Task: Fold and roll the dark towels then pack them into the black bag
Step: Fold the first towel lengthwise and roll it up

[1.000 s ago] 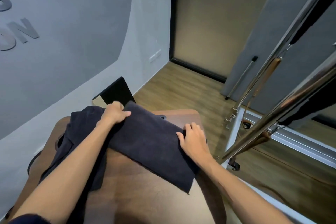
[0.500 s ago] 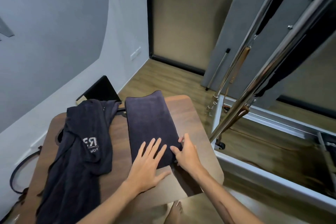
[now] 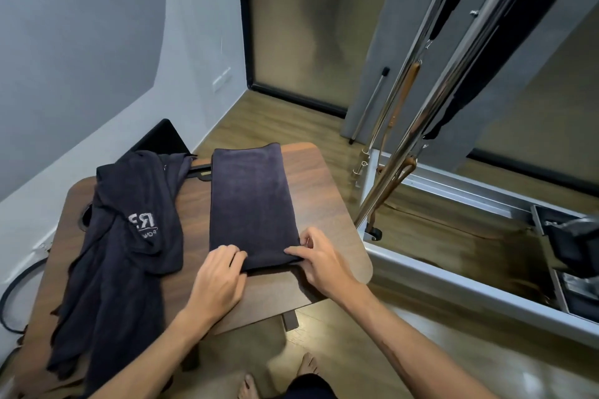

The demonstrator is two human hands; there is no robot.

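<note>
Low in the frame, the left hand (image 3: 217,278) and right hand (image 3: 319,256) each pinch a near corner of the folded towel (image 3: 251,201). Its long axis runs straight away from them up the wooden table (image 3: 327,201), so I'd say rolling goes forward. An unfolded towel (image 3: 129,236) drapes at left.

Wooden table (image 3: 311,191) w/ rounded corners sits mid-frame, dark brown grain. Wood-look floor (image 3: 285,120) runs back to a dark-framed door panel (image 3: 301,19). Grey wall (image 3: 81,26) on the left, white socket plate (image 3: 222,79) low on it. Right side: chrome poles (image 3: 453,81) slant up from a metal frame (image 3: 453,191) on the floor, prob. exercise equipment, hard to tell. Thin rod (image 3: 369,104) w/ black tip leans near the poles. Bare feet (image 3: 275,376) at bottom edge.
</note>
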